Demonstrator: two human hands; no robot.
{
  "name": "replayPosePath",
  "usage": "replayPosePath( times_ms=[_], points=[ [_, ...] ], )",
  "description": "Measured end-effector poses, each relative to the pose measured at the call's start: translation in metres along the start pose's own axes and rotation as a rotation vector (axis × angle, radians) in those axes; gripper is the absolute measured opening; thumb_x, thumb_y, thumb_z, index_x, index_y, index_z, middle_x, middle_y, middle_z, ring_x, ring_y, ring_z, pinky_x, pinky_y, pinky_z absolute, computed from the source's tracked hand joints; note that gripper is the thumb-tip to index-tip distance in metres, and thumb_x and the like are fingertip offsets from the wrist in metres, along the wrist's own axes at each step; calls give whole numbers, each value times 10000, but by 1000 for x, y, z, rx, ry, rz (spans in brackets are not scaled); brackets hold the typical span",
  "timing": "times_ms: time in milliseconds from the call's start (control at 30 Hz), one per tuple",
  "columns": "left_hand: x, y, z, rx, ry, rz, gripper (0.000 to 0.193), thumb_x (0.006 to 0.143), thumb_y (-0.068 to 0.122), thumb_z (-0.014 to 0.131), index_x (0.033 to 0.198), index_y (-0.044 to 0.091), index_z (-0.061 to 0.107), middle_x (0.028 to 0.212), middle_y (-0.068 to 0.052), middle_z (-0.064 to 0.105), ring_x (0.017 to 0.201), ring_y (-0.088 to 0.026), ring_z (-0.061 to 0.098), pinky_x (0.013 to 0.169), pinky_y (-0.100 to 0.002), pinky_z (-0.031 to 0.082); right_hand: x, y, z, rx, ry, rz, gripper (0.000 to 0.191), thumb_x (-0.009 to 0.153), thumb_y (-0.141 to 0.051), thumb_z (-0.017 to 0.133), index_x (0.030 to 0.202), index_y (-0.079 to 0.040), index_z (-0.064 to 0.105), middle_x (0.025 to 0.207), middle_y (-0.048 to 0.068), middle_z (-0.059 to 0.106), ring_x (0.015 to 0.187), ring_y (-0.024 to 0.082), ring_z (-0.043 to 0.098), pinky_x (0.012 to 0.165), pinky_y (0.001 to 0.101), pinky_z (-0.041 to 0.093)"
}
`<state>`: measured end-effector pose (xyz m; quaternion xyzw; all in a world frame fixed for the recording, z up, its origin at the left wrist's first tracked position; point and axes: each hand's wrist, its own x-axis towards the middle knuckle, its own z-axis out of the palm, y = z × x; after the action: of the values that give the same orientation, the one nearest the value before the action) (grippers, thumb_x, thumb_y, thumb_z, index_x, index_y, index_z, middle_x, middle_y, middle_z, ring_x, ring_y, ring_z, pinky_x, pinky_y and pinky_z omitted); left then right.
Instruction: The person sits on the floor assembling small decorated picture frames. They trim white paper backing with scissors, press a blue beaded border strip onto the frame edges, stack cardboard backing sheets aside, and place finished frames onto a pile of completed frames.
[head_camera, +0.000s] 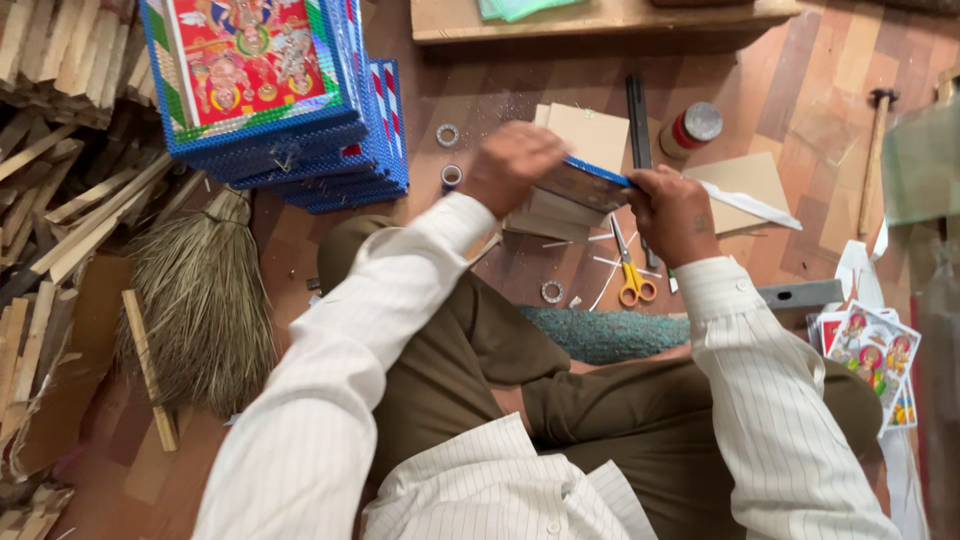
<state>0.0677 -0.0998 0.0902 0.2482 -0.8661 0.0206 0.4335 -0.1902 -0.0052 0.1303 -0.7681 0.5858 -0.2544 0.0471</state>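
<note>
While the left hand (512, 165) blurs, the right hand (672, 212) grips a flat blue-edged frame (585, 185).

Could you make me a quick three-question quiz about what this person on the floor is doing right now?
1. True or false: both hands hold the blue-edged frame.
2. What lies on the floor just below the right hand? A) a hammer B) yellow-handled scissors C) a broom
3. Which side of the person is the straw broom on?

Key:
1. True; the left hand has a grip on it too.
2. B, the scissors.
3. The left, where the broom lies.
</note>
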Motion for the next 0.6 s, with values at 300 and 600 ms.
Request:
replayPosePath(
  times_ms=[300,600],
  points=[
    [-11,-4,-13,-330,-35,-464,221,878,48,774,1095,45,736,1091,-127,749,965,-318,735,839,-385,601,-1,-1,-1,-29,-31,9,154,921,-126,794,1042,-39,757,895,173,690,804,367,676,723,453,536],
    [-6,7,-28,-378,-122,-717,200,851,175,842,950,27,751,929,-132,764,813,-259,747,748,-358,584,4,6,-5,53,-26,-12,156,922,-117,784,1070,-68,775,880,158,697,810,336,689,738,434,547]
  ],
)
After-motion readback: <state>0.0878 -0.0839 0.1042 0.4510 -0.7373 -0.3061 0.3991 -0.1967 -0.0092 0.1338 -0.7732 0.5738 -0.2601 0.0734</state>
